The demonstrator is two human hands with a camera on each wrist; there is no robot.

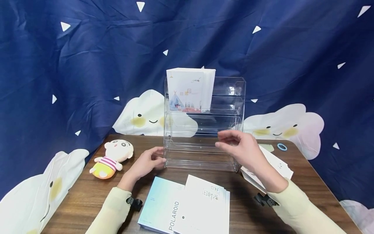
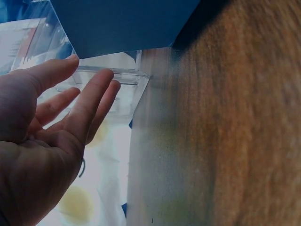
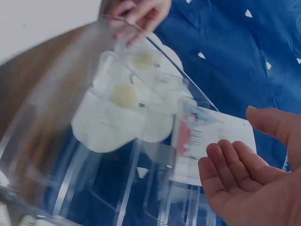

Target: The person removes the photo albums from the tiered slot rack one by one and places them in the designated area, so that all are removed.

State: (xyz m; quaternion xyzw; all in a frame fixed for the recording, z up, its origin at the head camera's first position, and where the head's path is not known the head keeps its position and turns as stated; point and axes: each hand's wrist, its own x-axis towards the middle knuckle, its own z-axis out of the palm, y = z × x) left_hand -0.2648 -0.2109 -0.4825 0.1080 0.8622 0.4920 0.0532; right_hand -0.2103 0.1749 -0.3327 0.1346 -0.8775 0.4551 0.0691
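Observation:
A clear plastic tiered rack (image 1: 204, 164) stands upright on the table. A white booklet with a tent drawing (image 1: 187, 94) leans in its upper left part, with more white booklets or cards behind it. My left hand (image 1: 149, 162) is at the rack's lower left side, fingers loosely spread; whether they touch the plastic I cannot tell. In the left wrist view that hand (image 2: 61, 113) holds nothing. My right hand (image 1: 242, 148) hovers before the rack's right half, fingers slightly bent and thumb apart. Nothing lies in this hand (image 3: 249, 169) in the right wrist view.
In front of the rack lie a light blue POLAROID book (image 1: 159, 204) and white books (image 1: 204, 208), overlapping. A white stack (image 1: 280, 165) sits at the right, partly behind my forearm, near a blue ring (image 1: 281, 147). A plush doll (image 1: 112, 159) lies at the left. A blue curtain (image 1: 102, 48) hangs behind.

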